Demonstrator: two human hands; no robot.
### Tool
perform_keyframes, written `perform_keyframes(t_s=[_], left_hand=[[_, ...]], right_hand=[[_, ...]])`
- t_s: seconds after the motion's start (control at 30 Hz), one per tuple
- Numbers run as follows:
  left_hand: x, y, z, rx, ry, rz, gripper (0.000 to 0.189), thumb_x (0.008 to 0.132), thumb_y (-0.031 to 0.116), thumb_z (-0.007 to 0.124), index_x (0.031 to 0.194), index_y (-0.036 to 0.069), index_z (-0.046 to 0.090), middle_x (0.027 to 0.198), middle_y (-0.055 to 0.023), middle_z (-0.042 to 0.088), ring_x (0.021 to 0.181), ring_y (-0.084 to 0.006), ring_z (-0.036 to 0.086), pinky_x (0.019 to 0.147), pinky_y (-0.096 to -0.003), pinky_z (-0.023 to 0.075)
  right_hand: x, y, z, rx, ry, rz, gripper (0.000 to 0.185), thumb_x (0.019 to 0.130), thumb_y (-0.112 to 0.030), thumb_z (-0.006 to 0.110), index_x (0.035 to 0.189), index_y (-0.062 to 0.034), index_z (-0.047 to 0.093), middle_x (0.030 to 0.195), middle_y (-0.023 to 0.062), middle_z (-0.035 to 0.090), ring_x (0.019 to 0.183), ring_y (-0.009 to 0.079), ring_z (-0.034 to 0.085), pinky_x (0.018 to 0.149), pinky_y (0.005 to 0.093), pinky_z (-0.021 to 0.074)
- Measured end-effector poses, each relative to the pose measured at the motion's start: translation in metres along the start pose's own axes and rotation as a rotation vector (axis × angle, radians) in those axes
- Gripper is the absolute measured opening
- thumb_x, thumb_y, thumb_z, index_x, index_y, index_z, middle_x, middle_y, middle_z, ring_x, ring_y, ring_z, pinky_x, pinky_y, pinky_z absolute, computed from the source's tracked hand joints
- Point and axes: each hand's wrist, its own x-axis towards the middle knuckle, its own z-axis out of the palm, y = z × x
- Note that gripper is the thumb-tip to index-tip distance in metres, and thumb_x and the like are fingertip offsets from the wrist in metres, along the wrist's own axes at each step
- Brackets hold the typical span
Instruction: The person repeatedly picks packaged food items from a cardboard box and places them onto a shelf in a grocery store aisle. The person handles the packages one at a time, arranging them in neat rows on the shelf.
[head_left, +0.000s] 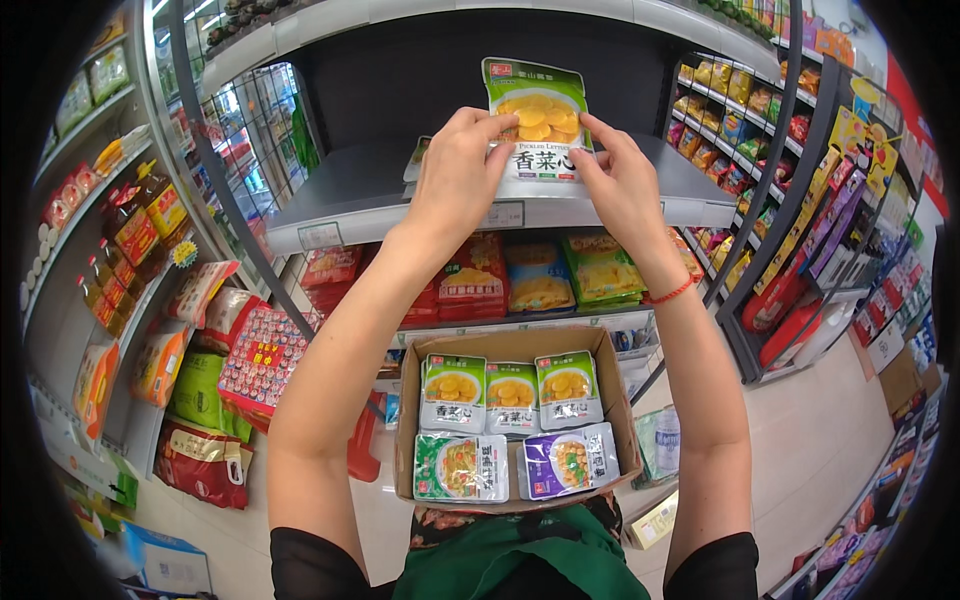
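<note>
Both hands hold a green and white pouch of pickled lettuce (536, 90) upright at the front of a dark metal shelf (360, 172). My left hand (459, 165) grips its left edge, and my right hand (619, 172) pinches its right edge. Part of another pouch (421, 154) shows on the shelf behind my left hand. Below, an open cardboard box (626, 420) holds several pouches: a row like the one in my hands (454, 390), a green and white one (461, 469) and a purple and white one (570, 461).
Red, blue and green packets (540, 277) fill the shelf underneath. Bottles of oil (135, 225) and bagged goods (202, 457) stand at the left. A wire side rack (825, 217) with hanging goods is at the right. A pale carton (654, 519) lies on the floor.
</note>
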Motion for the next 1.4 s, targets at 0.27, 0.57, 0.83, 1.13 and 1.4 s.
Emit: perform_keyframes(t_s=[0.27, 0.57, 0.83, 1.13, 1.4], left_hand=[[0.013, -0.01, 0.0, 0.033, -0.089, -0.068, 0.027, 0.089, 0.009, 0.066, 0.114, 0.001, 0.07, 0.104, -0.0151, 0.067, 0.082, -0.0262, 0.065, 0.078, -0.0349, 0.0524], [0.023, -0.03, 0.008, 0.188, -0.172, -0.093, 0.029, 0.089, 0.018, 0.066, 0.113, 0.003, 0.072, 0.103, -0.0183, 0.07, 0.086, -0.0311, 0.068, 0.082, -0.0384, 0.052], [0.029, -0.041, 0.016, 0.105, -0.311, -0.305, 0.031, 0.088, 0.019, 0.064, 0.114, 0.003, 0.072, 0.093, -0.0218, 0.072, 0.082, -0.0307, 0.071, 0.082, -0.037, 0.0531], [0.024, -0.044, 0.021, 0.142, -0.365, -0.352, 0.031, 0.09, 0.02, 0.064, 0.113, 0.003, 0.072, 0.098, -0.0222, 0.072, 0.091, -0.0319, 0.07, 0.088, -0.0376, 0.0521], [0.023, -0.049, 0.026, 0.142, -0.391, -0.339, 0.031, 0.087, 0.021, 0.065, 0.111, 0.003, 0.073, 0.099, -0.0208, 0.072, 0.092, -0.0326, 0.07, 0.088, -0.0381, 0.0523]], right_hand=[[0.019, 0.006, 0.006, -0.127, -0.065, 0.062, 0.049, 0.088, -0.02, 0.067, 0.13, 0.0028, 0.059, 0.094, 0.0133, 0.069, 0.073, 0.0135, 0.061, 0.072, 0.0295, 0.05], [0.034, 0.006, 0.009, -0.182, -0.171, 0.13, 0.046, 0.088, -0.019, 0.063, 0.125, 0.0065, 0.061, 0.107, 0.0241, 0.069, 0.092, 0.0272, 0.066, 0.086, 0.0354, 0.0502], [0.043, 0.009, 0.012, -0.2, -0.265, 0.209, 0.042, 0.088, -0.019, 0.062, 0.12, 0.0086, 0.064, 0.115, 0.0289, 0.066, 0.112, 0.0379, 0.063, 0.098, 0.0395, 0.0475], [0.044, 0.026, 0.021, -0.256, -0.309, 0.206, 0.043, 0.088, -0.02, 0.065, 0.121, 0.007, 0.065, 0.11, 0.0244, 0.07, 0.103, 0.0312, 0.068, 0.092, 0.0351, 0.0502], [0.044, 0.03, 0.023, -0.273, -0.317, 0.262, 0.041, 0.087, -0.019, 0.066, 0.12, 0.0054, 0.066, 0.11, 0.0239, 0.07, 0.104, 0.0315, 0.068, 0.093, 0.0347, 0.0501]])
